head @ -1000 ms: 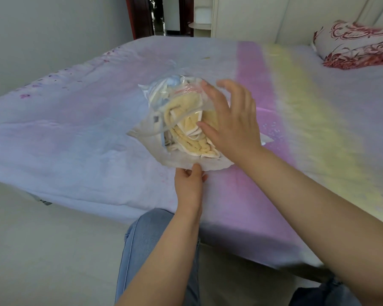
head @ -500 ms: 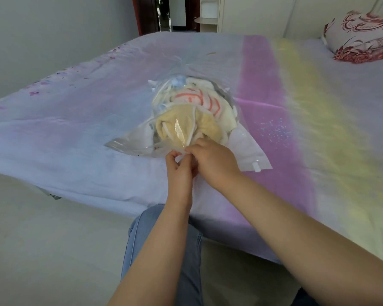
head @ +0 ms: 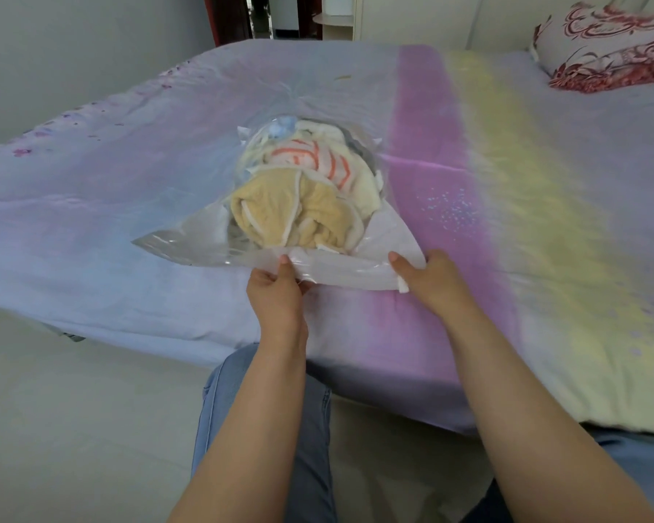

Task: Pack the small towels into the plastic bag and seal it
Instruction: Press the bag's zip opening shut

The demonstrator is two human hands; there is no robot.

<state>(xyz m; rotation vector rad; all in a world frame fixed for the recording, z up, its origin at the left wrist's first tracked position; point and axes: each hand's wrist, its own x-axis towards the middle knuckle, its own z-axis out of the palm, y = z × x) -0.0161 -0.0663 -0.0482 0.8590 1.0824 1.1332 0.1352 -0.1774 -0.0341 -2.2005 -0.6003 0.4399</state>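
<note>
A clear plastic bag (head: pixel 189 241) lies on the bed, stuffed with small towels. A yellow towel (head: pixel 291 217) sits nearest the bag's mouth, and a white towel with orange stripes (head: pixel 310 164) lies behind it. The bag's open edge faces me. My left hand (head: pixel 278 288) pinches that edge near its middle, thumb on top. My right hand (head: pixel 427 275) pinches the same edge at its right end, by a small white slider tab (head: pixel 404 285).
The bed (head: pixel 506 220) has a pastel sheet in lilac, pink and yellow bands, and its near edge runs close to my knees. A red-patterned pillow (head: pixel 605 50) lies at the far right. Pale floor (head: pixel 72 409) shows on the left.
My right hand left the top of the bag, came down to the near edge beside my left hand, then slid right along that edge to its end. The edge now lies flatter.
</note>
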